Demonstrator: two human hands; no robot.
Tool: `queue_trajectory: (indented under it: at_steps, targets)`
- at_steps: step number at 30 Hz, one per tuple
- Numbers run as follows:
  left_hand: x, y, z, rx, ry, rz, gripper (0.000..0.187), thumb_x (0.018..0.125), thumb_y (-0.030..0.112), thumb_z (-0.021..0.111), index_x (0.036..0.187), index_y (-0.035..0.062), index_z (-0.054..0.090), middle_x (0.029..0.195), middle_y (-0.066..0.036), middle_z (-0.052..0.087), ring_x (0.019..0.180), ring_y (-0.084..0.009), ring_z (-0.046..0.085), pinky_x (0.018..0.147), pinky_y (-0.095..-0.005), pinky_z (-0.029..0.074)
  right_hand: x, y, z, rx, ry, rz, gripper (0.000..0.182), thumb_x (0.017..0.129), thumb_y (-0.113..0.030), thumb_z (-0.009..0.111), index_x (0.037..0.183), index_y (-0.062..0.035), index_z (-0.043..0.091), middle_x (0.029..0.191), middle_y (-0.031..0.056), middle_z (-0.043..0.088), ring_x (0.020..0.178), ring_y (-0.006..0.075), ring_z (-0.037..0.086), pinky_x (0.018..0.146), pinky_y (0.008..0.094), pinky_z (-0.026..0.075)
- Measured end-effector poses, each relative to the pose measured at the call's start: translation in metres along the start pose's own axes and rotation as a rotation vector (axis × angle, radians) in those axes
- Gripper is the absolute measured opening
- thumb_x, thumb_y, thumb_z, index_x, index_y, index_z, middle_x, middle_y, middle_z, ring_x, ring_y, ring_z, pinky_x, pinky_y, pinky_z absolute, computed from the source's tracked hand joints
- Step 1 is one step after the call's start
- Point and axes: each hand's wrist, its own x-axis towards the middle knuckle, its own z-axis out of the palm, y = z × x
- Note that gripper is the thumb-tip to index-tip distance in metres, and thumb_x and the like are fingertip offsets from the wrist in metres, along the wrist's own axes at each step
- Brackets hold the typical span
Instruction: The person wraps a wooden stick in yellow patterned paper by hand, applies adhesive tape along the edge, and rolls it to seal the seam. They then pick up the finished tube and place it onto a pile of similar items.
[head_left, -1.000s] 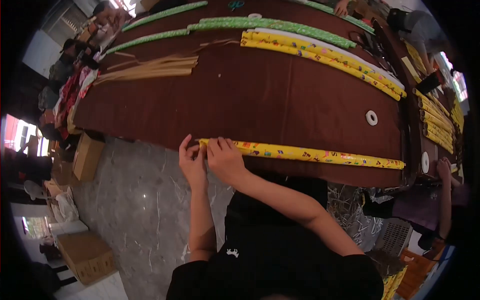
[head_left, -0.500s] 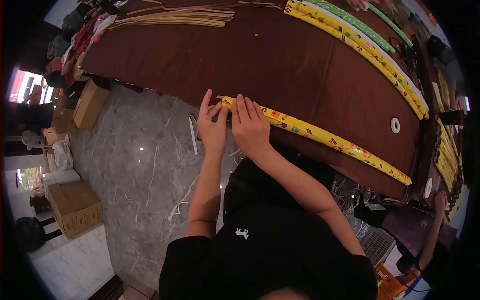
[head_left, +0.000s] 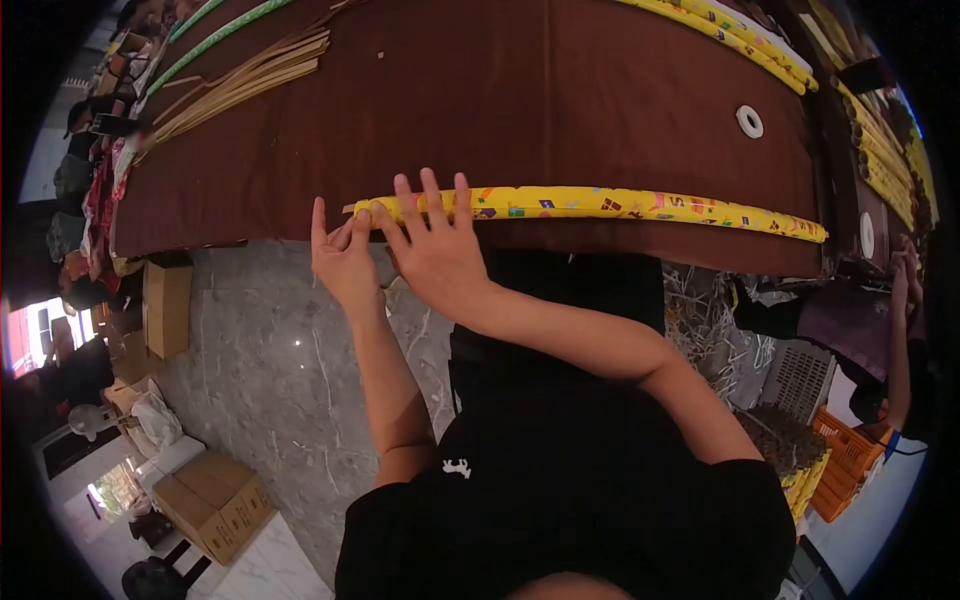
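Observation:
A long yellow patterned roll (head_left: 600, 202) lies along the near edge of the brown-covered table (head_left: 450, 100). At its left end, my left hand (head_left: 345, 262) pinches the tip between thumb and fingers, with the index finger pointing up. A short tan strip end (head_left: 349, 209) sticks out there. My right hand (head_left: 440, 250) rests on the roll just beside it, fingers spread over the yellow surface and thumb near the tip.
Tan strips (head_left: 250, 85) and green rolls (head_left: 230, 35) lie at the table's back left. More yellow rolls (head_left: 730, 40) and a white tape ring (head_left: 749, 122) are at the right. Another person's arm (head_left: 902, 330) shows at the far right. Cardboard boxes (head_left: 215, 505) stand on the floor.
The view has turned, so the roll now runs nearly level across it. My right hand's fingers have spread apart on the roll. My left hand remains at the roll's left end.

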Motion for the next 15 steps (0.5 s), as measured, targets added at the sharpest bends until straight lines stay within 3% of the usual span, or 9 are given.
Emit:
queue_trajectory:
  at_steps: [1,4,9,13,15]
  targets:
    - [0.001,-0.001,-0.002,0.038,-0.010,0.004,0.065,0.086,0.004,0.073,0.144,0.0006,0.045,0.085,-0.006,0.070,0.079,-0.0082,0.061,0.078,-0.0232,0.049,-0.002,0.003,-0.004,-0.011,-0.023,0.055,0.061,0.079,-0.031,0.071,0.137,-0.0230,0.056,0.146,0.0174,0.044,0.136,0.0455,0.037,0.109,0.0709,0.021]
    - [0.005,-0.008,-0.005,0.087,-0.017,0.042,0.065,0.085,0.005,0.073,0.144,0.0009,0.045,0.080,-0.004,0.068,0.076,-0.0065,0.058,0.079,-0.0218,0.046,-0.013,0.017,-0.019,-0.092,-0.084,0.030,0.080,0.073,-0.036,0.077,0.146,-0.0328,0.043,0.151,0.0152,0.037,0.140,0.0440,0.030,0.108,0.0708,0.021]
    - [0.000,-0.001,-0.004,0.115,-0.014,0.021,0.065,0.085,0.006,0.074,0.144,0.0003,0.045,0.078,-0.002,0.067,0.076,-0.0049,0.056,0.084,-0.0220,0.044,-0.041,0.044,-0.047,-0.123,-0.196,0.120,0.085,0.074,-0.043,0.077,0.148,-0.0212,0.042,0.153,0.0134,0.037,0.142,0.0400,0.032,0.108,0.0713,0.019]
    - [0.001,-0.006,-0.008,0.082,-0.030,0.029,0.064,0.086,0.006,0.074,0.143,-0.0006,0.046,0.077,-0.003,0.067,0.078,-0.0053,0.057,0.085,-0.0220,0.044,-0.057,0.062,-0.067,-0.095,-0.148,0.092,0.071,0.083,-0.039,0.072,0.145,-0.0145,0.046,0.152,0.0143,0.040,0.141,0.0407,0.033,0.113,0.0592,0.023]
    - [0.002,-0.006,-0.008,0.087,-0.030,0.029,0.063,0.086,0.007,0.074,0.142,-0.0010,0.047,0.077,-0.003,0.067,0.078,-0.0055,0.057,0.086,-0.0220,0.044,-0.059,0.063,-0.074,-0.058,-0.106,0.100,0.068,0.084,-0.036,0.071,0.143,-0.0124,0.048,0.149,0.0145,0.043,0.140,0.0409,0.035,0.113,0.0584,0.024]
